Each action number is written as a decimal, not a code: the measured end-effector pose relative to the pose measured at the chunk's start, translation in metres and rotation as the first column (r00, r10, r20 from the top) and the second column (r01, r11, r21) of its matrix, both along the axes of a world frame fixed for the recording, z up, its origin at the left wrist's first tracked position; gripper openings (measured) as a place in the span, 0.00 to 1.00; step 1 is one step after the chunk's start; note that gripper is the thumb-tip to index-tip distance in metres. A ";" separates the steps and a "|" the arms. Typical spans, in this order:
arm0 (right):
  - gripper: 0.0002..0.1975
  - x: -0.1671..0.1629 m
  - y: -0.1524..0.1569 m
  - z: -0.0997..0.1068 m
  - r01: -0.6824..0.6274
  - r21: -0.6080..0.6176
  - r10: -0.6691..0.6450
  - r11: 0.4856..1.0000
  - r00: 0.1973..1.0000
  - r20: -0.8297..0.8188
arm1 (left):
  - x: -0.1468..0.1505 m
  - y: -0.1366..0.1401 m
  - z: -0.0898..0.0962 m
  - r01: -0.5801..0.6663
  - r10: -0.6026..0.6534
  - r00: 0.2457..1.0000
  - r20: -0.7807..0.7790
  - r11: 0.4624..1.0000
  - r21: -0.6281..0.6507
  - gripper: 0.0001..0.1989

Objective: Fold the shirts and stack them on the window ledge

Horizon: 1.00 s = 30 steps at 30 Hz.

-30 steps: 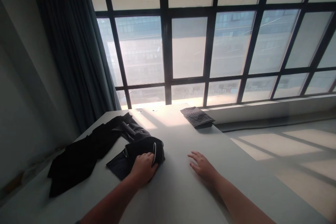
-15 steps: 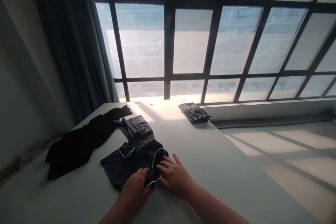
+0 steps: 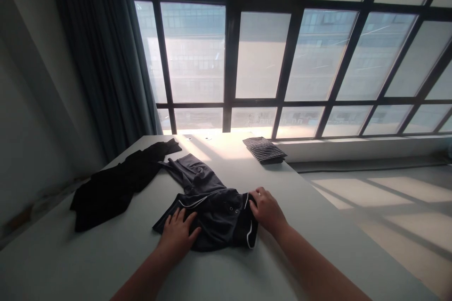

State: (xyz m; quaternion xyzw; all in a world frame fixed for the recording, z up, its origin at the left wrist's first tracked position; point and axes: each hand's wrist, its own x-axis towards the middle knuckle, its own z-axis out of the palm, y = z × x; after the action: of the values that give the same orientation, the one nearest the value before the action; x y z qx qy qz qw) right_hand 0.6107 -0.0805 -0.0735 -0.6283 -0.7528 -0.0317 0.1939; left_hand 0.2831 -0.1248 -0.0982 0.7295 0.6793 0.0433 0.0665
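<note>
Dark grey shorts [image 3: 215, 225] with white piping and two small metal eyelets lie spread and wrinkled on the white table [image 3: 296, 216]. One leg stretches toward the window, and the black waistband lies on the right. My left hand [image 3: 176, 231] rests on the near left part of the cloth, fingers spread, gripping nothing. At the upper right corner of the waistband, my right hand [image 3: 266, 209] has its fingers curled over the edge of the fabric; its thumb is mostly hidden.
A black garment [image 3: 120, 188] lies along the table's left side. Near the far right edge sits a folded black-and-white striped cloth [image 3: 265, 150]. Beyond stand a dark-framed window [image 3: 229, 56] and a grey-blue curtain [image 3: 102, 56]. Sunlit floor [image 3: 381, 202] lies to the right.
My hands have moved apart, the left going left and the right going right and farther away. The bunched waistband of the shorts is now pulled out to the right, showing the eyelets.
</note>
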 end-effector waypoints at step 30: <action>0.25 -0.079 0.072 0.012 -0.507 0.069 0.438 0.859 0.659 -0.612 | -0.076 0.022 0.036 -0.336 0.333 0.941 0.056 0.940 0.055 0.13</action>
State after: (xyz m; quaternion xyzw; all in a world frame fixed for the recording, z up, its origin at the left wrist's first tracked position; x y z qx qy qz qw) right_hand 0.5313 -0.0089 -0.0611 -0.3963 -0.7869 0.2639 0.3925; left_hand 0.2073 -0.1027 -0.0627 0.6041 0.7899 0.0924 0.0506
